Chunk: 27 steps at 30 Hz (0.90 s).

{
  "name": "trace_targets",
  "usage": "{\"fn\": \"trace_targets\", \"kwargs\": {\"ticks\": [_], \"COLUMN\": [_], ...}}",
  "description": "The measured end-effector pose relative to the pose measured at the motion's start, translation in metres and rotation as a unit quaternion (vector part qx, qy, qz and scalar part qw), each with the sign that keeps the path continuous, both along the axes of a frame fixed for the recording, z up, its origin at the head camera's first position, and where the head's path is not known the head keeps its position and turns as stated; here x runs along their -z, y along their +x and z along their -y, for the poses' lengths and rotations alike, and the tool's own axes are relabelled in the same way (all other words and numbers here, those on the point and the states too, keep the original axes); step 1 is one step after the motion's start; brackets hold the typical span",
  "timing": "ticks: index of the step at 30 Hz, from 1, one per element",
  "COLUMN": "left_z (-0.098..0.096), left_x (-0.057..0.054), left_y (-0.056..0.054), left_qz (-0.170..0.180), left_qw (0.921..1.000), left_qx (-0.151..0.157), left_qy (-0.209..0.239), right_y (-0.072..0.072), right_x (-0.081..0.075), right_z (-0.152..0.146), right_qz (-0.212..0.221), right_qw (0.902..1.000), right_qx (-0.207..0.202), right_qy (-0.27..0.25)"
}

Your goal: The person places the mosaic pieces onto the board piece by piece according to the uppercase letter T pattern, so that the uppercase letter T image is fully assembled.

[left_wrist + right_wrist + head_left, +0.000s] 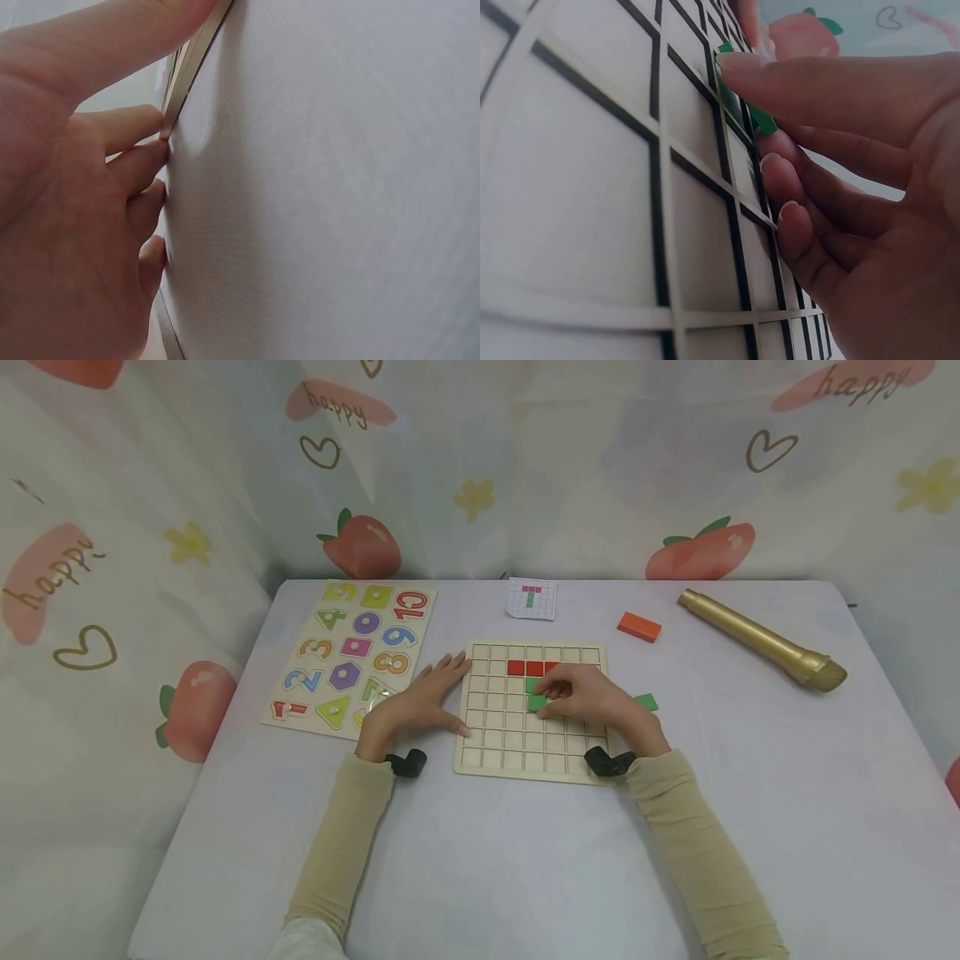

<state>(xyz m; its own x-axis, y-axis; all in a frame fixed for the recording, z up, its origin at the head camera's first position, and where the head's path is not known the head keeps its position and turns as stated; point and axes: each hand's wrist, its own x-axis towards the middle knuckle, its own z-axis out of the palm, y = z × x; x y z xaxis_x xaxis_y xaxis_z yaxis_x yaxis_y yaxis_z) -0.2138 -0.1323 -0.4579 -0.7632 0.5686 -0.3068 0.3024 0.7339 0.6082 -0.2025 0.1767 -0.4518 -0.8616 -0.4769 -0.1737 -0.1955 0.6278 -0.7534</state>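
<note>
A wooden grid board (495, 760) lies on the table. Red tiles (525, 668) form a row near its top, with a green tile (532, 685) directly below. My right hand (588, 697) is over the board and pinches another green tile (536, 702) at a square just under that one. In the right wrist view the thumb and fingers hold this green tile (763, 120) against the grid. My left hand (420, 702) steadies the board's left edge, its fingers extended. In the left wrist view the fingertips touch the table beside the board's edge (180, 86).
Behind the board lies a pattern card (531, 599) showing a red and green T. A number-and-shape puzzle (345, 656) is at left, partly under the left hand. To the right are an orange block (640, 627), a loose green tile (647, 702) and a gold tube-like object (757, 637).
</note>
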Motion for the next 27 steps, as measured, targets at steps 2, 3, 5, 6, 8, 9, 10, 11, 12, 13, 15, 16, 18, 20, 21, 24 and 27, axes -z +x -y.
{"fn": "trace_targets", "kwargs": {"ticks": [2, 3, 5, 6, 8, 9, 10, 11, 12, 13, 15, 16, 18, 20, 21, 24, 27], "left_z": [0.0004, 0.0006, 0.0011, 0.0014, 0.0019, 0.0021, 0.0023, 0.0024, 0.0025, 0.0025, 0.0023, 0.0021, 0.0012, 0.0004, 0.0, -0.0001, 0.0007], "left_x": [0.0, -0.0001, -0.0001, -0.0002, -0.0001, -0.0001, -0.0001, 0.0, 0.0, 0.0001, 0.0004, 0.001, 0.002, 0.0027, 0.0028, 0.0022, 0.0013], "left_y": [-0.0001, -0.0001, -0.0002, -0.0001, -0.0002, -0.0002, -0.0003, -0.0003, -0.0003, -0.0003, -0.0003, -0.0004, -0.0005, -0.0004, -0.0004, -0.0001, -0.0005], "left_qz": [0.0, 0.0, 0.001, 0.002, 0.003, 0.003, 0.002, 0.003, 0.003, 0.004, 0.007, 0.007, 0.008, 0.008, 0.009, 0.008, 0.006], "left_qw": [1.0, 1.0, 0.9999, 0.9999, 0.9999, 0.9999, 1.0, 1.0, 1.0, 1.0, 0.9999, 0.9999, 0.9999, 1.0, 1.0, 1.0, 1.0], "left_qx": [-0.002, -0.004, -0.007, -0.008, -0.009, -0.008, -0.007, -0.007, -0.007, -0.007, -0.009, -0.009, -0.007, -0.004, -0.003, -0.001, -0.002], "left_qy": [-0.003, -0.005, -0.008, -0.01, -0.01, -0.008, -0.006, -0.006, -0.004, -0.003, -0.003, -0.005, -0.005, -0.003, -0.001, -0.001, -0.005], "right_y": [0.0002, 0.0002, -0.0002, -0.0005, -0.0008, -0.0011, -0.0013, -0.0014, -0.0014, -0.0012, -0.0008, -0.0003, 0.0009, 0.0021, 0.0027, 0.004, 0.0052], "right_x": [-0.0008, -0.0012, -0.0014, -0.0011, -0.0005, 0.0002, 0.0008, 0.0013, 0.0017, 0.0019, 0.0023, 0.0021, 0.0017, 0.0018, 0.0021, 0.0035, 0.0044], "right_z": [0.0023, 0.0032, 0.0049, 0.0057, 0.0071, 0.0075, 0.0079, 0.0084, 0.0086, 0.0088, 0.0085, 0.0081, 0.007, 0.0056, 0.0048, 0.0038, 0.0054], "right_qz": [-0.007, -0.011, -0.018, -0.021, -0.025, -0.027, -0.03, -0.031, -0.029, -0.029, -0.029, -0.029, -0.027, -0.028, -0.03, -0.041, -0.058], "right_qw": [1.0, 0.9999, 0.9998, 0.9997, 0.9996, 0.9995, 0.9994, 0.9993, 0.9994, 0.9993, 0.9993, 0.9992, 0.9992, 0.9992, 0.9991, 0.9988, 0.998], "right_qx": [-0.001, -0.001, -0.003, -0.004, -0.005, -0.006, -0.007, -0.008, -0.007, -0.006, -0.004, -0.004, -0.001, 0.002, 0.002, 0.0, -0.001], "right_qy": [0.004, 0.006, 0.009, 0.011, 0.013, 0.015, 0.016, 0.018, 0.019, 0.021, 0.024, 0.026, 0.028, 0.029, 0.029, 0.028, 0.024]}}
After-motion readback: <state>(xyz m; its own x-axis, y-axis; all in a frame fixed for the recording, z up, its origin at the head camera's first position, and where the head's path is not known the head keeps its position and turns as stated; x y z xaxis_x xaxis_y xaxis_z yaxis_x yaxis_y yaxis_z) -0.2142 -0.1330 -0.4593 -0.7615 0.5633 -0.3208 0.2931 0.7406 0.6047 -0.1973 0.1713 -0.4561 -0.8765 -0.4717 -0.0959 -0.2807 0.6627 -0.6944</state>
